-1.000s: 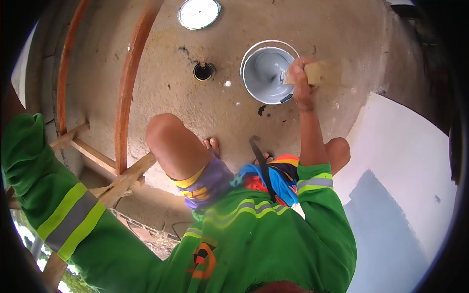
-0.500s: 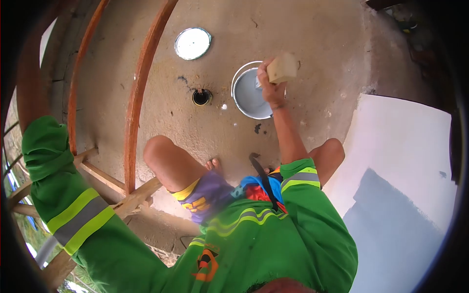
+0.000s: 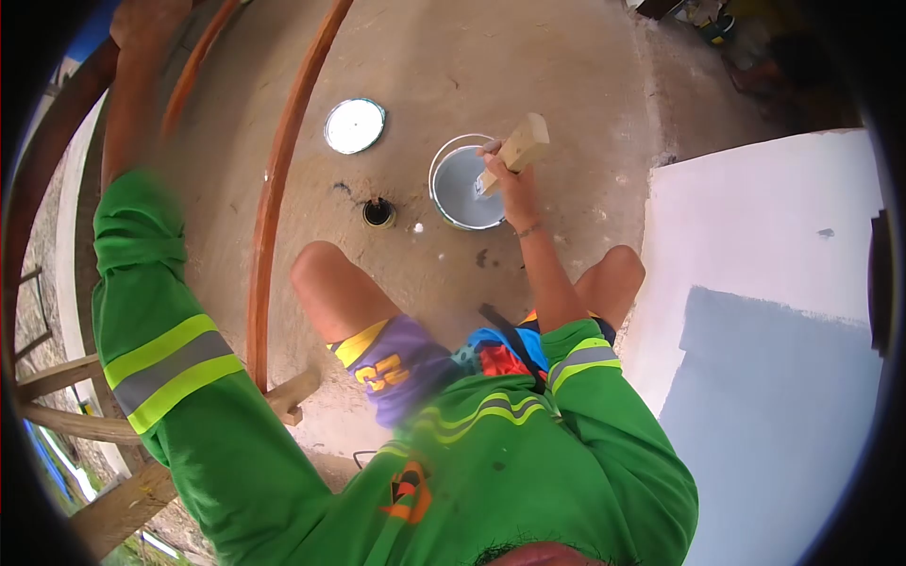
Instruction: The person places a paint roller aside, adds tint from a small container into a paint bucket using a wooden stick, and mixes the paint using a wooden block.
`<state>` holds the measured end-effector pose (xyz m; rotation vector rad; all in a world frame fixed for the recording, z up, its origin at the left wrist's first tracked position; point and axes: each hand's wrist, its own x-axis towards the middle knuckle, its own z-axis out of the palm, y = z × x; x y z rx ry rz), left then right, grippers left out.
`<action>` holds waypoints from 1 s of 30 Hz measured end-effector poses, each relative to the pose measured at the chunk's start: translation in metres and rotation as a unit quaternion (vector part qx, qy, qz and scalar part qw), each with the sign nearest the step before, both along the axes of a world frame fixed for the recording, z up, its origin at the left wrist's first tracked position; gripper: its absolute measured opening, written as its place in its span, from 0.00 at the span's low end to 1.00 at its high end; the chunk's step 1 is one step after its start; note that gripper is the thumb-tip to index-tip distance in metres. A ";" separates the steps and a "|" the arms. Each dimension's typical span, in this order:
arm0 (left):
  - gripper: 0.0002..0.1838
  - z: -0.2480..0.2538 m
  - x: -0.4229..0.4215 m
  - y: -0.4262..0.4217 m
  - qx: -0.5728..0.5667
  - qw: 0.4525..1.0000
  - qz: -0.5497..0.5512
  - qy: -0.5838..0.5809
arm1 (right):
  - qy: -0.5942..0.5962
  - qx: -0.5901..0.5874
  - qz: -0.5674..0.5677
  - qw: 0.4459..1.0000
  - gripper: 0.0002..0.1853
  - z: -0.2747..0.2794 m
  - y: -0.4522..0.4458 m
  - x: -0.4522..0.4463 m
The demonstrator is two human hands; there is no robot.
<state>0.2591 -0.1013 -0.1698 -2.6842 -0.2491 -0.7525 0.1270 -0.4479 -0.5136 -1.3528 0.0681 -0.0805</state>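
With our right hand [image 3: 511, 187] we pinch a pale wooden piece [image 3: 526, 141], its paint-smeared lower end over the grey-coated bucket [image 3: 451, 193]. We raise our left hand [image 3: 151, 21] at the far left, by the curved wooden frame [image 3: 58, 137]; we cannot tell its grip. A small dark tin [image 3: 378, 215] sits left of the bucket, a round white lid [image 3: 355, 125] beyond it.

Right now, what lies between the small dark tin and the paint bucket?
In the head view, a small white blob lies on the floor between the tin and the paint bucket, slightly towards the person.
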 end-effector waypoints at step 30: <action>0.25 -0.250 -0.053 -0.237 -0.839 0.322 -0.301 0.318 | -0.121 -0.149 -0.005 0.981 0.25 -0.023 0.034 0.021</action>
